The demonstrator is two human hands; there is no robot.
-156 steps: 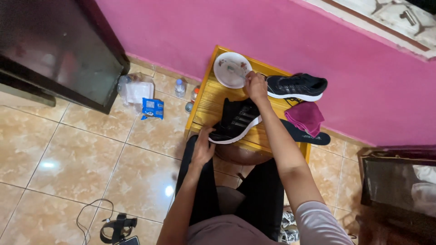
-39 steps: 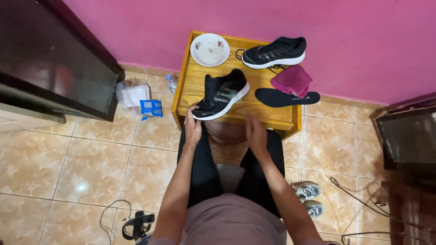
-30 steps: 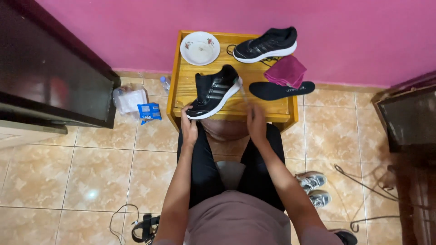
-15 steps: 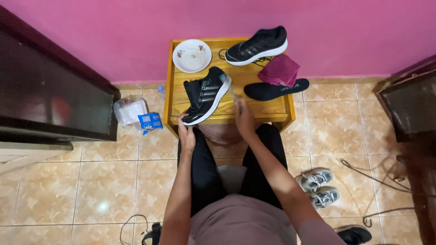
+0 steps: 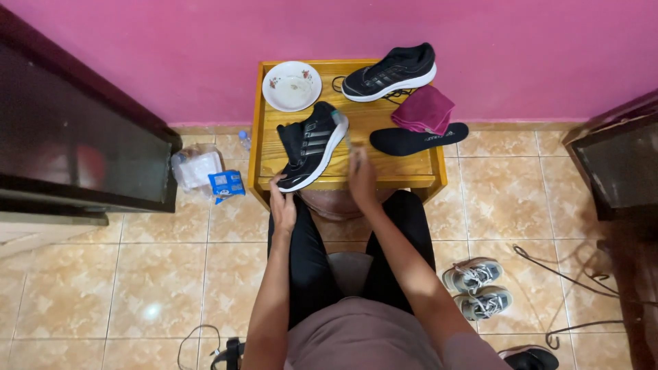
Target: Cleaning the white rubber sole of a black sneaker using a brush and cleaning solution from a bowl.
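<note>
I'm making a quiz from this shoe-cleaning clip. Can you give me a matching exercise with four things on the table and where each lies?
Things:
1. white bowl
2. magenta cloth
3. black insole
4. left hand

Places:
A. at the heel of the near shoe
B. far left corner of the table
C. beside the far shoe
D. just in front of the cloth

Pairs: 1-B, 2-C, 3-D, 4-A

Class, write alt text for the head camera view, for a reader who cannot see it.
A seated person's left hand touches the heel of a black sneaker on a small wooden table, right hand beside it. A second sneaker, bowl, maroon cloth and insole lie there too.
</note>
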